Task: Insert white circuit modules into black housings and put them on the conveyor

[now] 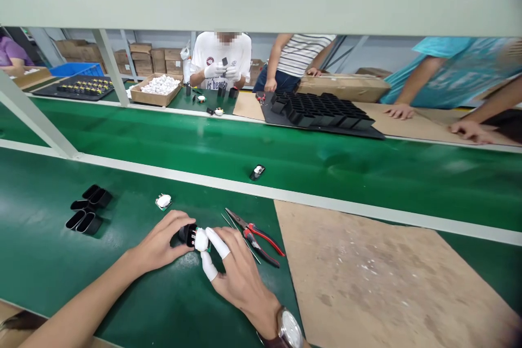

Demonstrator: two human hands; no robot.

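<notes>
Between thumb and fingers, my left hand (165, 242) grips a black plastic housing (187, 235), its opening turned to the right. My right hand (234, 266), with white finger cots on thumb and forefinger, pinches a small circuit board with a white top (201, 240) at that opening; how far it sits inside I cannot tell. Just right of my hands lie red-handled pliers (256, 236) beside a thin metal rod (250, 247). Another white-topped circuit board (163, 201) rests behind my left hand. Several empty black housings (88, 209) lie at the left.
A brown board (391, 277) covers the bench at right. Beyond a pale rail, one assembled piece (257, 172) lies on the green belt (204, 141). Across it are a box of white parts (157, 89), black housings on a tray (322, 110) and several co-workers. A shelf beam (244, 11) crosses above.
</notes>
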